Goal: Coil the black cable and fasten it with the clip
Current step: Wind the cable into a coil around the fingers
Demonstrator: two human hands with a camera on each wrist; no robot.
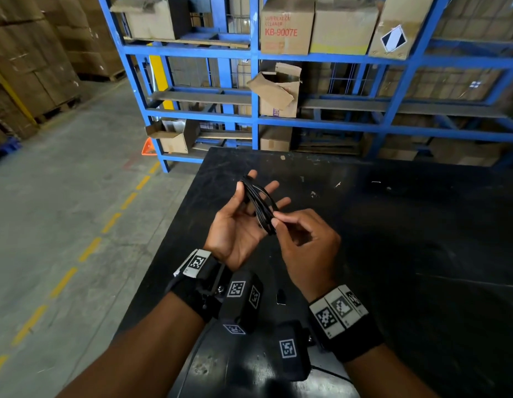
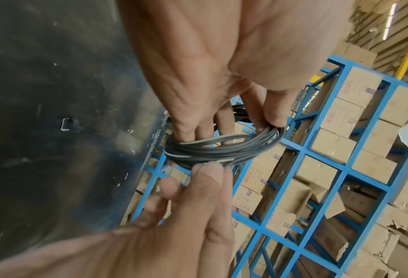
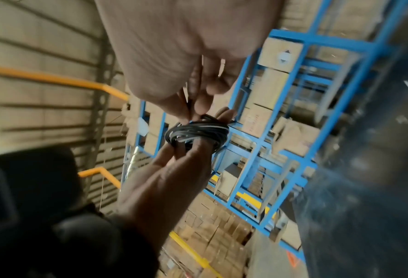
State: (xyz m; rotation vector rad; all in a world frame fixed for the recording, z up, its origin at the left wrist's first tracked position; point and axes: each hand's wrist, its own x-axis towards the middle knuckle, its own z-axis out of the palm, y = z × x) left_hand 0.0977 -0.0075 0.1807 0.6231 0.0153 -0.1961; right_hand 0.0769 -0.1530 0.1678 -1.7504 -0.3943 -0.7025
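- The black cable [image 1: 260, 206] is wound in several loops into a narrow oval coil, held up in the air above the black table [image 1: 393, 225], well clear of its surface.
- In the head view the coil's long axis runs from far-left, by the fingertips, to near-right, toward the palm's right edge.
- The left hand [image 1: 243, 222] is turned palm up with the fingers spread and pointing away; the coil is looped around those fingers, and the thumb bears on its far-left end.
- In the left wrist view the loops wrap across the fingers [image 2: 198, 129], with the thumb tip pressing the coil's rim.
- The right hand [image 1: 304, 242] comes in from the right, back of the hand upward, the other fingers curled in; thumb and forefinger pinch the cable at the coil's near end.
- A small dark piece with pale edges [image 1: 280, 297] lies on the table between the two wrists; whether it is the clip cannot be told.
- The right wrist view is blurred, and the cable's loose end and any plugs are hard to make out.
- Beyond the table's far edge stands a blue rack [image 1: 335, 122] holding cardboard boxes [image 1: 286, 27].
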